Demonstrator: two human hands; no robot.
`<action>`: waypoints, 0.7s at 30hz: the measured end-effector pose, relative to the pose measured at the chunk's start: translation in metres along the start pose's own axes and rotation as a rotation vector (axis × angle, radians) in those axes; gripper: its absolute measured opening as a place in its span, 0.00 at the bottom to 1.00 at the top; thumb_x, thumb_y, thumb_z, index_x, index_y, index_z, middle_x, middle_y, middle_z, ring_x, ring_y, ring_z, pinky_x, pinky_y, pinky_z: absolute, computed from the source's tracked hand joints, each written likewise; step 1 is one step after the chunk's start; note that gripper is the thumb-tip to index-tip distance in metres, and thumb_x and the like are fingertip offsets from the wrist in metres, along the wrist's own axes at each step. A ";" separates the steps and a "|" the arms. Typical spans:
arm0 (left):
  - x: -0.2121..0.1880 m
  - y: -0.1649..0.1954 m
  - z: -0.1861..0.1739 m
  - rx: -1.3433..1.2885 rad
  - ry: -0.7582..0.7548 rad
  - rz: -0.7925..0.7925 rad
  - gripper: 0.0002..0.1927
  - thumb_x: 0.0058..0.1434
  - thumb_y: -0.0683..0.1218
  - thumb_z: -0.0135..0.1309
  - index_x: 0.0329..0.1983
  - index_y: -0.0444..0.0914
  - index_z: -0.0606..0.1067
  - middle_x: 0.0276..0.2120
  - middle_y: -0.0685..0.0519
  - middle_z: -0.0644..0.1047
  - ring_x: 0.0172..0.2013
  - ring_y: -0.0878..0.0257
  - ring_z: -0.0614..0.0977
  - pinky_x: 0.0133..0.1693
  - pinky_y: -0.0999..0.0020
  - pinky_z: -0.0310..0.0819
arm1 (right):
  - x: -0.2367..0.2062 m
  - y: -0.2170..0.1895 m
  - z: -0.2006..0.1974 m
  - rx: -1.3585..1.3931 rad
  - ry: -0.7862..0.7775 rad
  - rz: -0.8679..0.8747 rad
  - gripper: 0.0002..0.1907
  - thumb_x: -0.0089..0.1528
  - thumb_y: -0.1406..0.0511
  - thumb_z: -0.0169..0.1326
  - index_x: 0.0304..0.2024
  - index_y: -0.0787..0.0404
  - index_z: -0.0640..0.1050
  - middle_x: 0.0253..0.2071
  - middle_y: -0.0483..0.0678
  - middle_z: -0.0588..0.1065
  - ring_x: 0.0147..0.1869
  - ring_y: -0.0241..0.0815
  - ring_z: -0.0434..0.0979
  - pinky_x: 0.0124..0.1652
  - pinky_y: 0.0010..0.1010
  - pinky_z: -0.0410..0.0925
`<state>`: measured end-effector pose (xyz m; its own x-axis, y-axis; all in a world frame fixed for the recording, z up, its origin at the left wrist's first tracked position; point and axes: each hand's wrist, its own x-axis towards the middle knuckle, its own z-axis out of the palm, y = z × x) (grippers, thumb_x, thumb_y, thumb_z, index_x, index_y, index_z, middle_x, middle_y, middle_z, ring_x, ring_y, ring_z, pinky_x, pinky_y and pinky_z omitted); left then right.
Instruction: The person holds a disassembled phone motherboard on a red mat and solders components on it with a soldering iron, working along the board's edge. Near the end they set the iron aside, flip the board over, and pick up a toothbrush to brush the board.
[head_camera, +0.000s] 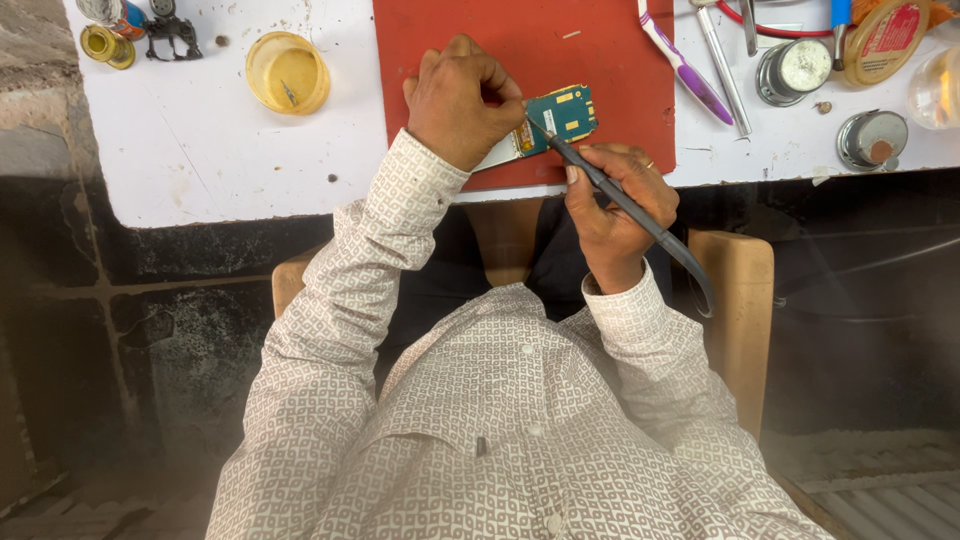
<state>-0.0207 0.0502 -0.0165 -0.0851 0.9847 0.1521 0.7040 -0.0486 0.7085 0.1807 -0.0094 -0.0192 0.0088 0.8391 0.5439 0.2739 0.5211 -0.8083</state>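
Left hand (462, 100): clenched, knuckles up, pinning the left end of a small green circuit board (560, 118) against the red mat (520, 60); the fingers curl over the board's pale lower-left corner.
Right hand (612, 205): wrapped around a dark slim soldering iron (620, 198), held like a pen, thumb on top; a ring shows on one finger.
Soldering iron: its tip points toward 10 o'clock and touches the board near its left edge; its dark cord curves away toward 5 o'clock over the chair arm.
Circuit board: lies flat on the mat, near the mat's lower edge, at 3 o'clock from the left hand and 11 o'clock from the right.
Desk (200, 150): white and scuffed, carrying the mat in the middle.
Yellow tub (288, 72): open and round, at 9 o'clock from the left hand, well apart.
Toothbrush (685, 62): white and purple, at 2 o'clock from the board, crossing the mat's right edge.
Round metal tins (795, 70): at 3 o'clock on the desk, beyond the toothbrush.
Sleeves: pale patterned shirt covers both arms.
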 end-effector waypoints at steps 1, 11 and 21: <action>0.000 0.000 0.000 -0.002 -0.003 -0.004 0.08 0.46 0.47 0.70 0.20 0.45 0.80 0.32 0.61 0.76 0.40 0.61 0.74 0.49 0.54 0.61 | 0.000 0.000 0.000 0.000 -0.005 -0.014 0.09 0.64 0.68 0.64 0.42 0.68 0.81 0.39 0.52 0.81 0.35 0.35 0.78 0.34 0.21 0.69; 0.000 0.000 0.000 -0.004 -0.004 -0.008 0.08 0.45 0.47 0.70 0.20 0.45 0.80 0.33 0.61 0.76 0.41 0.60 0.74 0.51 0.52 0.61 | -0.001 0.001 -0.002 0.028 -0.013 -0.005 0.08 0.64 0.69 0.64 0.42 0.68 0.80 0.39 0.53 0.81 0.37 0.37 0.79 0.37 0.23 0.71; 0.000 0.000 -0.001 -0.004 0.003 0.004 0.08 0.45 0.47 0.71 0.20 0.45 0.80 0.33 0.60 0.76 0.41 0.60 0.74 0.51 0.52 0.59 | -0.001 0.002 -0.003 0.050 -0.033 -0.056 0.07 0.64 0.70 0.63 0.43 0.68 0.80 0.40 0.53 0.81 0.40 0.38 0.80 0.36 0.22 0.72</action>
<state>-0.0212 0.0497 -0.0155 -0.0848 0.9840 0.1567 0.7013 -0.0528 0.7109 0.1838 -0.0099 -0.0208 -0.0370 0.8124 0.5819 0.2251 0.5741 -0.7872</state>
